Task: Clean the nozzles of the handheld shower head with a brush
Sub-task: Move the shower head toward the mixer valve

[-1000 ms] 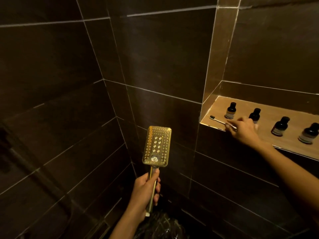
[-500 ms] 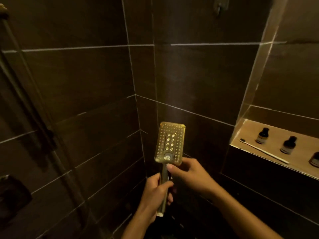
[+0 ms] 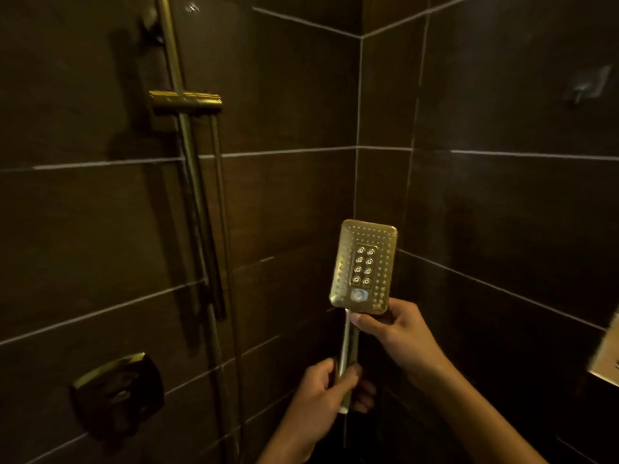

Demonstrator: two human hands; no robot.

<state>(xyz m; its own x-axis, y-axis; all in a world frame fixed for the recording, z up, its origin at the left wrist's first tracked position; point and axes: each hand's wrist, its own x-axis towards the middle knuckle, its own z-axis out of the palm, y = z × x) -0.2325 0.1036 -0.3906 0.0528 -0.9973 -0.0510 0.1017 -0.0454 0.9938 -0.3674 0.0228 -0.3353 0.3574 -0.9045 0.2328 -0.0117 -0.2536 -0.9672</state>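
Shower head (image 3: pixel 363 266), upright near the tiled corner (image 3: pixel 357 182), sits in 2 hands: left hand (image 3: pixel 321 396) curled round it low, right hand (image 3: pixel 398 333), off the brush since 1 second ago, pinching its neck, so brushing looks over.

**Corner ahead, open air to either side**

Beyond both hands the two dark tiled walls meet in a corner (image 3: pixel 357 182) and close off the far side. The upright shower head (image 3: pixel 363 266) fills the space just above the right hand (image 3: pixel 398 333) and the left hand (image 3: pixel 321 393). Left of the left hand the air is open as far as the slide rail (image 3: pixel 194 182), its bracket (image 3: pixel 186 101), the hanging hose (image 3: pixel 217 212) and the control plate (image 3: pixel 117 393) low down. Right of the right hand is open up to the niche ledge (image 3: pixel 608 356). A wall hook (image 3: pixel 586 87) juts out high above.
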